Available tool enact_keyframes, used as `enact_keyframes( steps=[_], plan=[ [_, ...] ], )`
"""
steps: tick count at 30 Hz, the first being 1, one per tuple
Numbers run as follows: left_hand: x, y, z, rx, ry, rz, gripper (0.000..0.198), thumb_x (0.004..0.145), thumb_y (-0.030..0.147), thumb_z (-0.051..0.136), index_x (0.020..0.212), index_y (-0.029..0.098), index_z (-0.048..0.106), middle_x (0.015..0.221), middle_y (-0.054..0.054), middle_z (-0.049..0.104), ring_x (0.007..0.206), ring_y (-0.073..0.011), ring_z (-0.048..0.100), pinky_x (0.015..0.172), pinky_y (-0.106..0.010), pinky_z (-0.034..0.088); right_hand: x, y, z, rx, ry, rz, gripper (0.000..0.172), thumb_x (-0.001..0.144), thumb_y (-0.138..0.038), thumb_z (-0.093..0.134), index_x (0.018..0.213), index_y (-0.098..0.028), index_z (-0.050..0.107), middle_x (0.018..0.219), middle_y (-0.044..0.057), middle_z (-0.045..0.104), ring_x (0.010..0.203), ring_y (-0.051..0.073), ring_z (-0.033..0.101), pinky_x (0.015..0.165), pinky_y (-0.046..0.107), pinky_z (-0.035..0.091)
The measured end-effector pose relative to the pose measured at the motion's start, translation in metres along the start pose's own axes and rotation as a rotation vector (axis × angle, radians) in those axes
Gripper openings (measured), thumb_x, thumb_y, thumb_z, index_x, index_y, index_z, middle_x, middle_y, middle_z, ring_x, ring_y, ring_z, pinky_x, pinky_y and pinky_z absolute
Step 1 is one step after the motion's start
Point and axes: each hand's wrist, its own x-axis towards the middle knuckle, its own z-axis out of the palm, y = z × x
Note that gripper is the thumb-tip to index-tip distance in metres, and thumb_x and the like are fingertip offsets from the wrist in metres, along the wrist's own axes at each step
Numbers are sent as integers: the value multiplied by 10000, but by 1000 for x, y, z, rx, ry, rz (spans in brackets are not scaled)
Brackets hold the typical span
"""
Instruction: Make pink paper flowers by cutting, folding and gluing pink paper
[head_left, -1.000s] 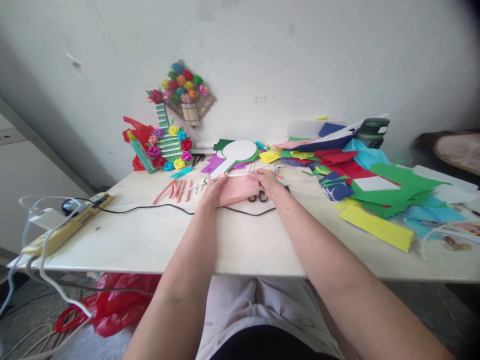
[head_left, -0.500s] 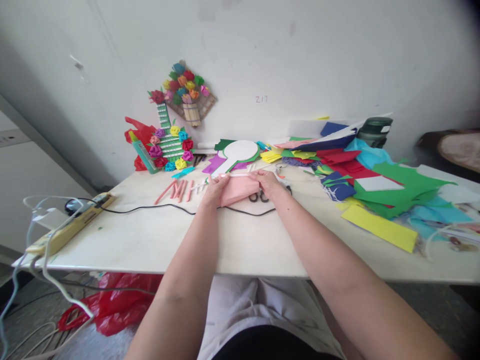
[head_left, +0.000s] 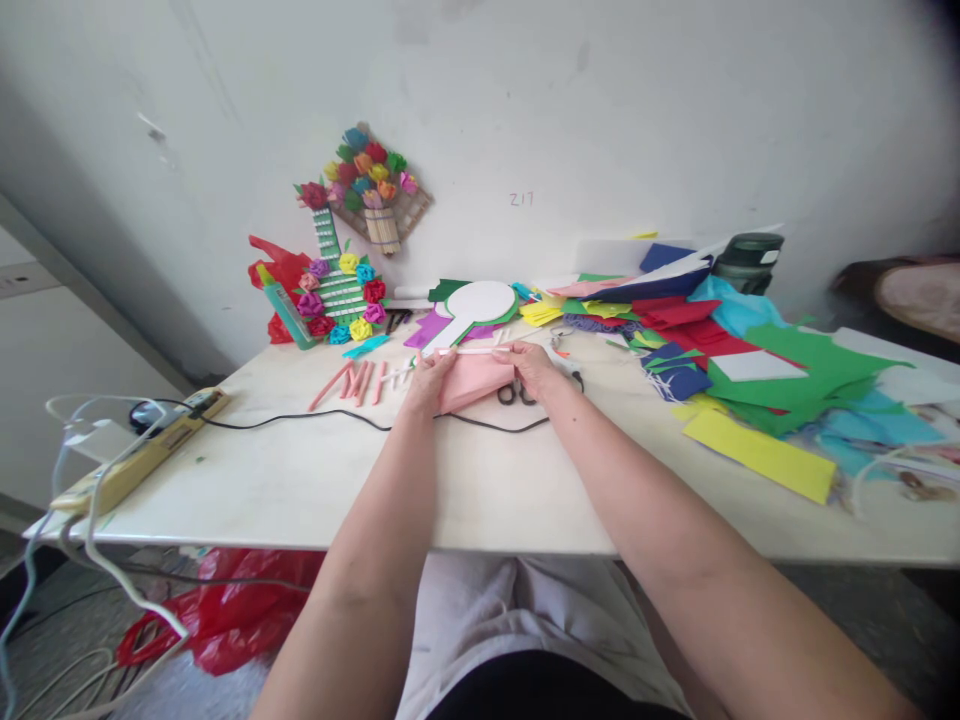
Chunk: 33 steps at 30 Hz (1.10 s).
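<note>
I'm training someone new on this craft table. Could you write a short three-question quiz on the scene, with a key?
1. What colour is the sheet that the left hand and right hand both hold?
A) yellow
B) pink
C) dark blue

2. True or false: the power strip lies toward the right end of the table.

3. Fill in the blank: the loose pink sticks lie closer to the person's ____ hand.

Key: 1. B. 2. False; it lies toward the left end. 3. left.
</note>
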Motion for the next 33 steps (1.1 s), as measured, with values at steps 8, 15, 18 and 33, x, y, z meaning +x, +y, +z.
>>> enact_keyframes(
  steps=[8,15,18,33],
  plan=[
    [-1,-1,-1,-32,-65,63,320,577,403,741,734,157,609,642,-26,641,725,-196,635,671,-283,476,-2,-2,0,29,-31,-1,232,493,-216,735,694,-159,636,578,-26,615,518,99,530,531,223,412],
    [1,-2,-2,-22,-74,78,357,546,399,761,757,156,606,643,-17,634,737,-193,632,695,-287,482,-3,-3,-1,10,-37,-4,223,501,-232,757,679,-168,640,573,-23,618,529,104,542,544,226,427],
    [2,-3,-1,-44,-65,71,336,549,383,764,741,163,596,632,-4,626,751,-187,633,706,-277,483,-2,-3,0,34,-37,-11,231,473,-239,774,640,-161,634,549,-27,610,536,102,542,558,223,428],
    [1,-2,-4,-43,-162,27,372,518,359,792,762,146,608,654,-30,641,763,-209,639,713,-312,490,-2,-2,0,23,9,-14,230,507,-217,734,703,-138,642,587,-24,616,527,93,533,532,210,407]
  ],
)
